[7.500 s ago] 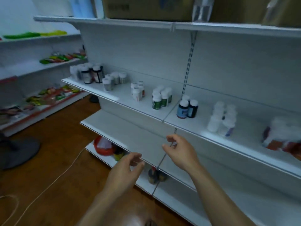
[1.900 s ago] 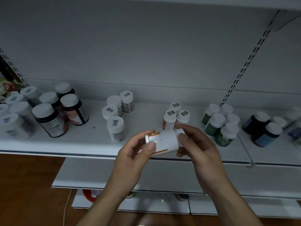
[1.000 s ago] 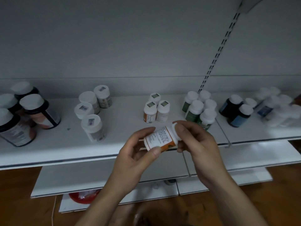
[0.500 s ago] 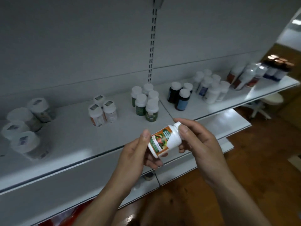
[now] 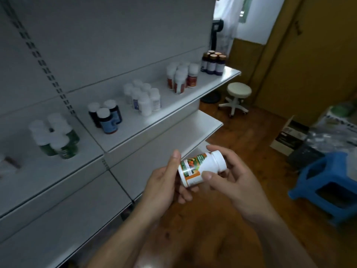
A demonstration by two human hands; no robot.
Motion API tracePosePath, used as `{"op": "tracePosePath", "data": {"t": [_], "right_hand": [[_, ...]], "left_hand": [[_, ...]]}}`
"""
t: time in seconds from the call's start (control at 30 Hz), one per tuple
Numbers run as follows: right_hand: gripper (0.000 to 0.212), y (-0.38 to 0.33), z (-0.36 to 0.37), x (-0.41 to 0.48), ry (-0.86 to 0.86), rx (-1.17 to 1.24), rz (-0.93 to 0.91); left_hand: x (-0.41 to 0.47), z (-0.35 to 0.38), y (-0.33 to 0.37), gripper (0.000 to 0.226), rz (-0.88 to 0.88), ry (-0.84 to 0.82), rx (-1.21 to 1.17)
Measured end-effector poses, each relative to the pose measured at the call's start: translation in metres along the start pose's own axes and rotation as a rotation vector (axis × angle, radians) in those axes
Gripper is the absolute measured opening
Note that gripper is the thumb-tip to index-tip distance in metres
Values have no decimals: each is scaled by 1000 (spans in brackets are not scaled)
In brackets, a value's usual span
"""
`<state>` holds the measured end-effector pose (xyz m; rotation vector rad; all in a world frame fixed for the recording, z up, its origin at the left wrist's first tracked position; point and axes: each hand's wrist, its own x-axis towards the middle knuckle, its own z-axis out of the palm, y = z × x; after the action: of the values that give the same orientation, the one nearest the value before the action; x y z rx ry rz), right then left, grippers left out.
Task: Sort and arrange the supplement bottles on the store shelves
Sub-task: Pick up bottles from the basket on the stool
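The white bottle (image 5: 201, 169) with the orange and green label is in the air between my two hands. It is near me, in front of the shelving, touching no board, above the wood floor (image 5: 241, 132). It lies almost on its side: the long axis runs from the base at lower left to the white cap at upper right, so the cap points right and a little away from me, and the label faces up toward my eyes. I judge I hold it this way to read the label and decide which group it joins. My left hand (image 5: 164, 184) grasps the base end, thumb up along it and fingers curled beneath. My right hand (image 5: 233, 180) grasps the cap end, thumb on the label's edge and fingers wrapped behind. Farther off, the middle shelf (image 5: 173, 111) carries clusters kept apart by kind: green bottles (image 5: 58, 140) at the left, then dark blue-labelled bottles (image 5: 105, 118), plain white bottles (image 5: 144, 97), red-labelled bottles (image 5: 180, 78) and brown bottles (image 5: 212, 61) at the far right end. They are too blurred to tell whether any matches mine. A white stool (image 5: 238, 93) and a blue stool (image 5: 328, 182) stand to the right.
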<state>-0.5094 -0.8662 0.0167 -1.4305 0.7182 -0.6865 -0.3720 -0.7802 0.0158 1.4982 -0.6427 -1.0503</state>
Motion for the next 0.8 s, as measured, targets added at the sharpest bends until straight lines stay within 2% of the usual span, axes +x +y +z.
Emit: {"op": "tracePosePath", "data": {"t": [0.2,0.47,0.63,0.8], "right_hand": [[38,10,-126,-33,234,-23,35],[31,25,-270,-73,616,4,82],[33,51,-344,-66,761,45,148],[30,71,-448,-25,881,70,240]], "left_hand": [[33,125,-11,65,-27,-203,53],[85,267,-28,42,-31,-560,182],[134,349,-40,37,-95,-709,204],[204,459,-49,40,-157,-808,200]]}}
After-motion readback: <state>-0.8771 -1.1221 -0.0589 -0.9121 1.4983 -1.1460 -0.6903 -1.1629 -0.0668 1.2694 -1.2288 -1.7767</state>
